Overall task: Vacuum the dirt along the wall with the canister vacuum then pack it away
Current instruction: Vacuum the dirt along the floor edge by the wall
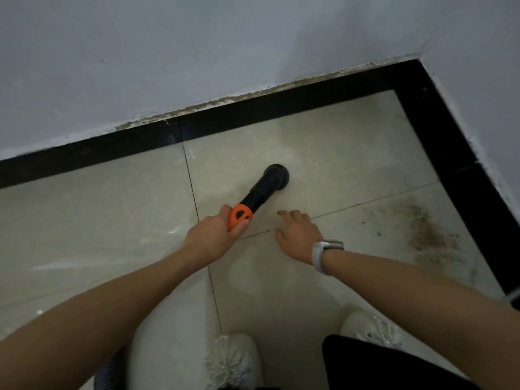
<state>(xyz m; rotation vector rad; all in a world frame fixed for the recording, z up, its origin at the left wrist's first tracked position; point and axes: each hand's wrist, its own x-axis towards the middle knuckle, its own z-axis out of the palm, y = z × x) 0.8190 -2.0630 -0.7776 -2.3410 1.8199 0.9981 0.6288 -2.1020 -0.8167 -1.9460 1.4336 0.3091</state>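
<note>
Here, the vacuum wand (257, 197) is gripped at its orange handle (238, 215) by the left hand (216, 235).

At lower left only a bit of ribbed hose (108, 372) is seen; the canister is out of frame. The wand's long axis runs up-right, its round nozzle (277, 175) on the floor tile (337, 164) near the black skirting (253, 114). The right hand (295, 232) is held relaxed and empty, and a dirt patch (425, 232) lies farther right.

The vacuum wand's handle (239, 216) is bright orange with a dark oval mark; its tube (260, 194) and round nozzle (277, 175) are black. The floor tiles (323, 164) are pale beige with thin dark grout lines — a brown speckled dirt patch (427, 232) mottles one. The skirting (253, 112) is glossy black, the wall (197, 52) pale grey-blue. The watch strap (319, 258) is white — the knit shoes (233, 358) off-white.
</note>
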